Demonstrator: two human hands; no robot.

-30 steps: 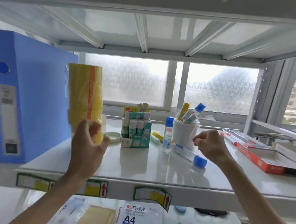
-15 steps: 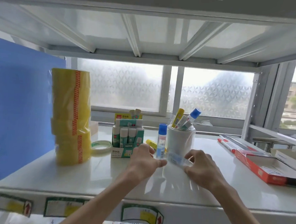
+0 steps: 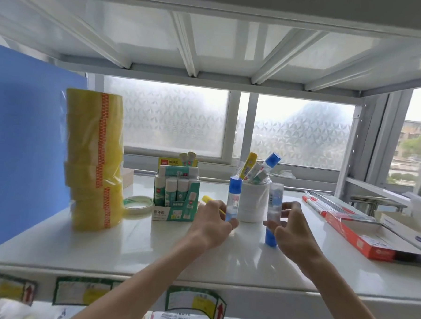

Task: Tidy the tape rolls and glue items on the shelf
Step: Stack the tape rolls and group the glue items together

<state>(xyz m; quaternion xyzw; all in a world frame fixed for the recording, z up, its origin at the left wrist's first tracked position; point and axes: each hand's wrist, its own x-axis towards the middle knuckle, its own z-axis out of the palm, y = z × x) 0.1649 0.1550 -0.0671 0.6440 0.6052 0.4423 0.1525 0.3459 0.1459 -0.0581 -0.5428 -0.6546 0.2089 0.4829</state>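
A tall wrapped stack of yellow tape rolls [image 3: 96,160] stands at the left of the white shelf [image 3: 131,248]. A thin tape roll [image 3: 138,205] lies flat beside it. A green box of glue sticks [image 3: 175,197] stands mid-shelf. My left hand [image 3: 213,224] grips an upright blue-capped glue bottle [image 3: 233,200]. My right hand [image 3: 291,230] holds a second clear glue bottle [image 3: 273,211] upside down, its blue cap resting low by the shelf. Behind them a white cup [image 3: 253,205] holds several glue tubes. A yellow-capped glue stick [image 3: 208,200] lies partly hidden by my left hand.
A blue file box [image 3: 27,149] walls off the left end. A red open carton [image 3: 361,234] and red-white pens [image 3: 324,206] lie at the right. A frosted window runs behind the shelf. Labels hang on the shelf's front edge.
My left hand left the yellow tape stack and moved to the upright glue bottle. My right hand lifted the glue bottle that lay on the shelf and turned it cap-down.
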